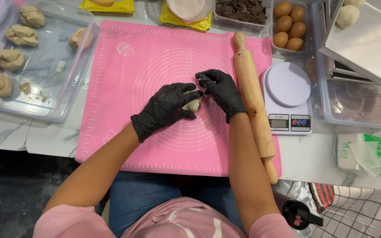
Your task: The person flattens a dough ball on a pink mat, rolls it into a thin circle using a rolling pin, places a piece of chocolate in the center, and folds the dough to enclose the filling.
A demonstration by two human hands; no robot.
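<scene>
Left hand (166,108) gripping dough piece (192,105) | pale beige, small, lumpy | right hand (221,90) curled, touching it | pink mat (124,88)

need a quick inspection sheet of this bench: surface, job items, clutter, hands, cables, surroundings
Surface: pink baking mat with printed circles, laid on a marbled white table.
Job's things: small dough piece, held on the mat.
Clutter: wooden rolling pin along the mat's right edge; kitchen scale; clear tray with shaped dough pieces; eggs; chocolate chunks; plastic bag.
Grippers: left hand, black glove, closed around the dough; right hand, black glove, fingertips at the dough's top.
Cables: nothing seen.
Surroundings: metal trays at right; dark floor below.
</scene>
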